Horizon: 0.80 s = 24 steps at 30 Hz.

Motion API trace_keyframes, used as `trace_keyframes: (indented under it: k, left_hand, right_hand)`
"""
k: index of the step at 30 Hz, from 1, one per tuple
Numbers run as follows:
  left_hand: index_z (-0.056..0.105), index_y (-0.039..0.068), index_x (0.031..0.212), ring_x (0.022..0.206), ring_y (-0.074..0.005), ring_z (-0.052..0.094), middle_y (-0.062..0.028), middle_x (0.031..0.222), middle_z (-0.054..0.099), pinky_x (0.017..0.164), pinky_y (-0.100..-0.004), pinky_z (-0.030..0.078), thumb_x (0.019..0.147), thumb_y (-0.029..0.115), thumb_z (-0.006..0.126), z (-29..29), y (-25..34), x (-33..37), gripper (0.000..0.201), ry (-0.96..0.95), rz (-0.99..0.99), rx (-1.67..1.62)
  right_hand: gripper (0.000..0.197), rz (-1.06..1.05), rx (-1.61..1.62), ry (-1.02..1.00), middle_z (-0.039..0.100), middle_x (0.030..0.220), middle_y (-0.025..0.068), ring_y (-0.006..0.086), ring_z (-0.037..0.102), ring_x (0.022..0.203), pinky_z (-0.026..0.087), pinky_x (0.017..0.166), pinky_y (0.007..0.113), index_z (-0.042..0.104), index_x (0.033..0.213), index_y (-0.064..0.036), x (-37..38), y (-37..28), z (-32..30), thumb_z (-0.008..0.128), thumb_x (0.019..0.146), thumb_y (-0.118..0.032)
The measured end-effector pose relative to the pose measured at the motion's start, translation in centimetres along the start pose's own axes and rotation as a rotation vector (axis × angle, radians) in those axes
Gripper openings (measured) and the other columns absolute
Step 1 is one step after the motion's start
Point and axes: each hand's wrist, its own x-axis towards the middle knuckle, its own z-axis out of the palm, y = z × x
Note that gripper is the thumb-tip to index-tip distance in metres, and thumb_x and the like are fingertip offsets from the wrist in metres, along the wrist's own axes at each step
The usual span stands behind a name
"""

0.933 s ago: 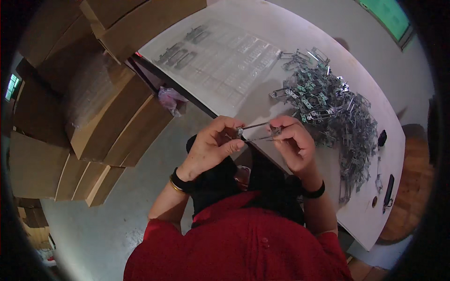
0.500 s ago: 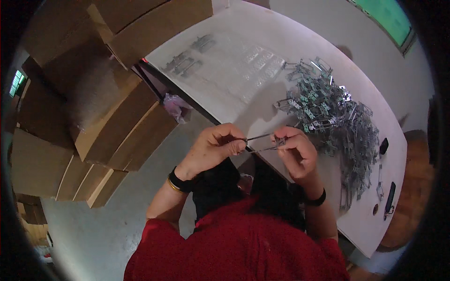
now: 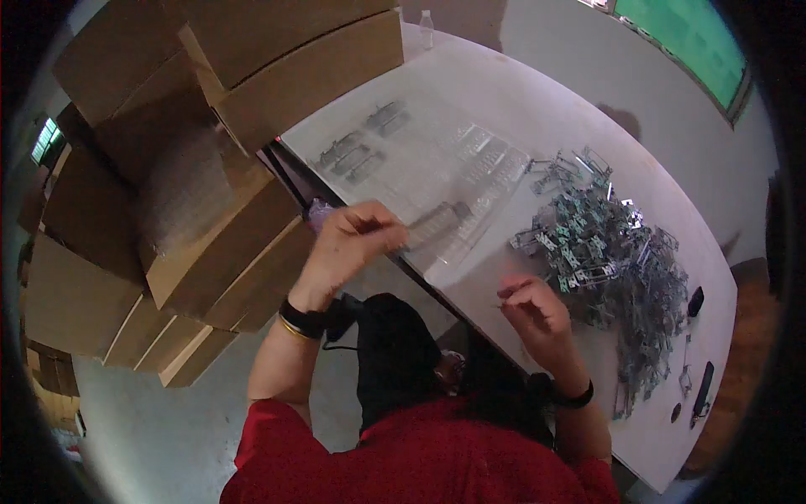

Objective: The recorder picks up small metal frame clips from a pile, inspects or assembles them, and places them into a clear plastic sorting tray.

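Note:
Pinched in the fingers of my left hand [image 3: 357,244], a slim metal bracket with a wire-like frame [image 3: 437,223] reaches out over the near edge of the tray. The bracket is smeared by motion. My right hand [image 3: 537,311] hovers between the table edge and the pile, fingers half curled and apart, with nothing plainly seen in them; its fingertips are blurred. Just beyond it lies a big heap of similar metal brackets [image 3: 596,252]. A clear plastic tray [image 3: 457,252] lies left of the heap, with several brackets [image 3: 353,155] in its far left part.
Cardboard boxes [image 3: 227,244] are stacked along the left. The white table [image 3: 579,92] bears a small clear bottle [image 3: 426,29] at its far end. Dark small items [image 3: 701,395] lie at its right edge. A pinkish plastic bag [image 3: 319,212] shows behind my left hand.
Both hands held the bracket between them before. My right hand has let go and moved down; my left hand has moved left and up with it. The whole view has shifted slightly.

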Motion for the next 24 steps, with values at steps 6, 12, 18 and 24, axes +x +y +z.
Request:
trace_keyframes:
  k: [6, 12, 18, 24]
  left_hand:
    - [0.073, 0.005, 0.090, 0.076, -0.0086, 0.062, -0.0005, 0.082, 0.071, 0.069, -0.0251, 0.048, 0.089, 0.010, 0.074, -7.2, 1.8, 5.2, 0.005, 0.398, -0.030, 0.276]
    - [0.073, 0.005, 0.088, 0.072, -0.0080, 0.060, -0.0001, 0.079, 0.069, 0.063, -0.0253, 0.045, 0.088, 0.015, 0.076, -11.7, 2.7, 10.3, 0.011, 0.481, 0.056, 0.430]
    - [0.073, 0.001, 0.086, 0.066, -0.0093, 0.061, -0.0022, 0.075, 0.070, 0.057, -0.0281, 0.048, 0.082, 0.015, 0.075, -13.9, 0.5, 15.0, 0.015, 0.510, 0.030, 0.457]
    - [0.071, 0.004, 0.086, 0.068, -0.0095, 0.061, -0.0013, 0.078, 0.068, 0.058, -0.0272, 0.051, 0.087, 0.015, 0.075, -14.3, -1.5, 18.7, 0.012, 0.512, -0.028, 0.557]
  right_hand:
    - [0.010, 0.380, -0.049, -0.202, 0.072, 0.110, 0.0117, 0.0188, 0.070, 0.100, 0.056, 0.086, 0.033, 0.068, 0.104, -0.0013, -1.7, 1.3, -0.4, 0.067, 0.098, -0.009]
    - [0.013, 0.566, 0.020, -0.278, 0.072, 0.113, 0.0084, 0.0144, 0.067, 0.101, 0.055, 0.090, 0.032, 0.068, 0.109, -0.0011, -3.1, 3.7, -1.8, 0.065, 0.101, -0.011]
    - [0.014, 0.650, 0.191, -0.285, 0.071, 0.114, 0.0050, 0.0134, 0.064, 0.106, 0.052, 0.095, 0.032, 0.066, 0.111, -0.0030, -2.9, 3.5, -2.2, 0.065, 0.103, -0.014]
    - [0.011, 0.634, 0.347, -0.257, 0.069, 0.117, 0.0050, 0.0145, 0.063, 0.110, 0.050, 0.100, 0.033, 0.065, 0.109, -0.0037, -2.5, 3.0, -2.1, 0.065, 0.103, -0.013]
